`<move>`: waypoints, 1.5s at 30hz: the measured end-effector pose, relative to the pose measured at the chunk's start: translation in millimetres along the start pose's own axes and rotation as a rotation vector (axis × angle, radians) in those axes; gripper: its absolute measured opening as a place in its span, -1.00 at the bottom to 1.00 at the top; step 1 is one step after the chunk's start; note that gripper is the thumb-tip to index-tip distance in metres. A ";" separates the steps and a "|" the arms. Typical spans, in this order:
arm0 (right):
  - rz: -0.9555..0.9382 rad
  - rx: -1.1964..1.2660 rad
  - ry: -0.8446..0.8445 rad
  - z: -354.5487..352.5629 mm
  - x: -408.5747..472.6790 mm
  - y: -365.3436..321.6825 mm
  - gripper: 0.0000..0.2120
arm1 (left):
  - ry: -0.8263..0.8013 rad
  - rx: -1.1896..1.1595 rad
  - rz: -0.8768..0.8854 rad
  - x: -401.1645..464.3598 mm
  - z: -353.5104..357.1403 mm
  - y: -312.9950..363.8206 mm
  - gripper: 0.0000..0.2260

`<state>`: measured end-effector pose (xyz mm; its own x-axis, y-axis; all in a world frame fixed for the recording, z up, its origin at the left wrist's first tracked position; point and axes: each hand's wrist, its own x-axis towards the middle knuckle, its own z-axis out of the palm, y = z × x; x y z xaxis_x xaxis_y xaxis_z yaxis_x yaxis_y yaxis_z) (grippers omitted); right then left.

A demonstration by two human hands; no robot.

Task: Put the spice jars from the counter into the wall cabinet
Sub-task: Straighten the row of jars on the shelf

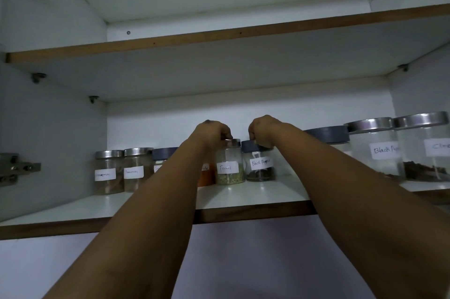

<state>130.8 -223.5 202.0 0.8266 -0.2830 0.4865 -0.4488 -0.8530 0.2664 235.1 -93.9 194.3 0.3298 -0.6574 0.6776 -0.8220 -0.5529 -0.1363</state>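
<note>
Both my arms reach into the open wall cabinet, over its lower shelf (255, 195). My left hand (213, 132) grips the steel lid of a glass jar labelled Fennel (230, 168), which stands on the shelf. My right hand (261, 132) grips the dark lid of a jar labelled Black Pepper (260, 167) right beside it, also standing on the shelf. An orange-filled jar (205, 175) is mostly hidden behind my left forearm.
Left on the shelf stand two steel-lidded jars (108, 172) and a dark-lidded jar (162, 158). At the right are larger jars (376, 150), one labelled Black Pepper. The upper shelf (219, 39) runs overhead. Door hinges (14, 168) sit on the left wall.
</note>
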 end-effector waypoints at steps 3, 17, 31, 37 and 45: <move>-0.014 0.054 0.029 4.2 -0.4 2.7 -0.71 | 0.000 0.031 0.013 4.5 4.1 0.0 -0.80; 0.061 0.295 0.117 20.6 -2.7 -0.2 -0.68 | 0.057 0.026 0.001 3.2 20.8 -2.9 -0.74; 0.020 0.163 0.642 -57.9 -92.7 22.5 -0.82 | 0.152 -0.643 0.115 -7.6 -31.8 94.8 -0.64; 0.199 0.149 0.404 -80.6 -142.3 118.6 -0.76 | 0.049 -0.400 0.214 -16.6 -77.6 186.5 -0.74; 0.067 0.207 0.132 -62.1 -182.8 158.0 -0.67 | -0.144 -0.022 0.105 -16.0 -76.4 233.5 -0.73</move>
<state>-112.3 -279.2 206.9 0.7397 -0.2939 0.6054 -0.4108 -0.9097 0.0603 2.4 -173.4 206.8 0.3038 -0.7782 0.5497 -0.8648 -0.4673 -0.1836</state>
